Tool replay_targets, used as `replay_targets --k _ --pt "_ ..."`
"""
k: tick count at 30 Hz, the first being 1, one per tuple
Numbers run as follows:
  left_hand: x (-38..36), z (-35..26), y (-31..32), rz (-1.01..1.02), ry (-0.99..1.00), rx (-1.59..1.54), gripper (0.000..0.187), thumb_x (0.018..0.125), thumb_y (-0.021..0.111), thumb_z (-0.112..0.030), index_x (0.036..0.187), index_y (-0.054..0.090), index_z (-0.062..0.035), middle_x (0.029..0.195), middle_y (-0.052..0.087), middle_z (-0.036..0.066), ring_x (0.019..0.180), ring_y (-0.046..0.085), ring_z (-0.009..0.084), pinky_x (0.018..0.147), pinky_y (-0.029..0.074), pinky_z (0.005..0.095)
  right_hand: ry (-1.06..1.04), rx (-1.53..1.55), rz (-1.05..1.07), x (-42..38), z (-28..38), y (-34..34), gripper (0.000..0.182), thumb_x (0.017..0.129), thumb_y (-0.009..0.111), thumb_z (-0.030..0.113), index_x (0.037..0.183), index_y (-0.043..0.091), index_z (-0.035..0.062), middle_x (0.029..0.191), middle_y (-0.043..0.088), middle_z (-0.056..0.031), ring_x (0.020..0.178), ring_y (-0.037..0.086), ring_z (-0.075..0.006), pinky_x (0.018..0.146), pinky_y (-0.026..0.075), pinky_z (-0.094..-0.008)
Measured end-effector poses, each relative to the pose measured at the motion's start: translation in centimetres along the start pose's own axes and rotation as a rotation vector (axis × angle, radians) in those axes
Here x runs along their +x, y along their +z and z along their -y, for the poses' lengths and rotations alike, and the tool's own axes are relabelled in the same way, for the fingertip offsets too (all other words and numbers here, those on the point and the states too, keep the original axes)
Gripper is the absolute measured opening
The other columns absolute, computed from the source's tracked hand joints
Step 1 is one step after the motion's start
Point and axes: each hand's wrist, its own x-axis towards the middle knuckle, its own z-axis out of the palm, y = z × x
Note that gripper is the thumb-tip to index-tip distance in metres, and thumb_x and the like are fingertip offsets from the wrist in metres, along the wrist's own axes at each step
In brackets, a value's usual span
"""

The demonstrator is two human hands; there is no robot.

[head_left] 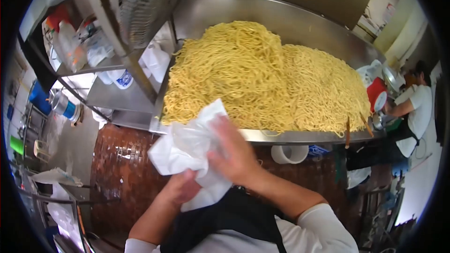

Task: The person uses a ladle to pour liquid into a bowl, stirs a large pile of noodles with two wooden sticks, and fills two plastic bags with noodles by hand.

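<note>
A thin white plastic bag, crumpled and partly spread, is held up in front of my body. My left hand grips its lower part, with the thumb showing and the other fingers hidden behind. On the bag's right side is my right hand, blurred by motion, with the bag between its thumb and fingers. Just beyond the hands, a large heap of yellow noodles fills a metal trough. A paler heap of noodles adjoins it on the right.
Two wooden sticks rest at the trough's right front edge. Beneath it stands a white bucket. At right, a co-worker stands near a red scale. A metal shelf and a fan are at left.
</note>
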Motion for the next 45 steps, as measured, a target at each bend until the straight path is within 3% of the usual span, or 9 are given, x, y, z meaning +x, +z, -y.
replay_targets --k 10,13,20,24,28,31,37,40,45 --pt "9.6 1.8 5.0 -0.211 -0.064 0.014 0.093 0.091 0.03 -0.075 0.156 0.015 -0.0097 0.162 0.016 0.009 0.147 0.022 0.0261 0.119 0.019 0.0463 -0.064 0.211 -0.059 2.2 -4.6 1.1 0.077 0.096 0.049 0.05 0.15 0.028 -0.0005 0.153 0.025 -0.0315 0.144 0.021 -0.0458 0.117 0.017 -0.0538" --pt "11.8 2.5 4.5 -0.017 -0.016 0.149 0.087 0.093 0.034 -0.071 0.156 0.019 -0.0131 0.156 0.029 0.009 0.145 0.026 0.0252 0.117 0.026 0.042 0.357 0.277 -0.067 5.0 -9.3 1.6 0.071 0.098 0.047 0.045 0.148 0.03 -0.002 0.152 0.027 -0.0316 0.144 0.021 -0.0458 0.117 0.019 -0.0513" --pt "16.1 0.6 2.4 -0.237 -0.038 -0.124 0.069 0.099 0.04 -0.052 0.148 0.033 -0.0041 0.149 0.038 0.013 0.136 0.04 0.0279 0.114 0.03 0.0435 0.1 -0.029 -0.083 8.0 -9.0 1.3 0.064 0.1 0.046 0.04 0.146 0.033 -0.0011 0.149 0.031 -0.0327 0.139 0.028 -0.0486 0.116 0.022 -0.0497" --pt "15.7 0.2 1.9 -0.125 -0.023 0.476 0.056 0.099 0.053 -0.033 0.144 0.039 -0.0012 0.142 0.048 0.014 0.13 0.048 0.0268 0.111 0.035 0.0395 0.373 0.292 0.089 9.7 -9.7 -2.0 0.039 0.102 0.046 0.032 0.105 0.065 -0.0016 0.096 0.067 -0.0228 0.086 0.064 -0.0343 0.078 0.05 -0.0417" --pt "15.3 -2.8 -2.2 -0.327 -0.106 -0.012 0.038 0.1 0.052 -0.021 0.132 0.05 0.0005 0.121 0.064 0.014 0.116 0.06 0.0253 0.103 0.046 0.0371 0.402 0.067 -0.262 10.8 -16.4 -1.2 0.05 0.101 0.05 0.039 0.079 0.062 -0.0045 0.072 0.06 -0.0229 0.065 0.057 -0.0335 0.063 0.043 -0.0442" --pt "15.1 -6.3 -5.7 -0.416 0.114 -0.332 0.043 0.102 0.042 -0.028 0.13 0.052 0.0033 0.126 0.063 0.017 0.118 0.059 0.0295 0.106 0.045 0.0434 0.967 0.908 -0.596 11.9 -19.5 -4.8 0.047 0.101 0.052 0.043 0.085 0.064 0.0005 0.079 0.064 -0.0111 0.07 0.056 -0.0219 0.065 0.044 -0.0404" --pt "16.6 -7.8 -4.4 -0.628 0.456 0.185 0.029 0.097 0.048 -0.017 0.118 0.059 0.0001 0.112 0.067 0.013 0.101 0.065 0.0232 0.091 0.051 0.0374 0.614 0.444 -0.125 9.5 -19.7 -9.5 0.042 0.094 0.065 0.037 0.114 0.063 -0.0003 0.103 0.067 -0.0143 0.09 0.061 -0.0227 0.085 0.047 -0.0323" --pt "18.0 -5.9 -0.6 -0.486 0.22 0.51 0.022 0.094 0.056 -0.012 0.113 0.06 -0.0025 0.101 0.068 0.008 0.089 0.066 0.0172 0.081 0.053 0.0296 0.04 -0.211 -0.232 12.0 -11.9 -11.1 0.044 0.087 0.071 0.026 0.122 0.06 0.0008 0.11 0.067 -0.0172 0.097 0.064 -0.0255 0.088 0.048 -0.033" --pt "18.0 -6.2 5.9 0.3 0.192 1.336 0.024 0.087 0.062 -0.007 0.111 0.062 -0.0039 0.096 0.069 0.009 0.086 0.067 0.0211 0.08 0.053 0.0331 0.143 -0.075 0.37 11.7 -13.7 -13.2 0.038 0.078 0.074 0.013 0.113 0.065 0.0036 0.104 0.069 -0.014 0.09 0.066 -0.0241 0.08 0.051 -0.0337"
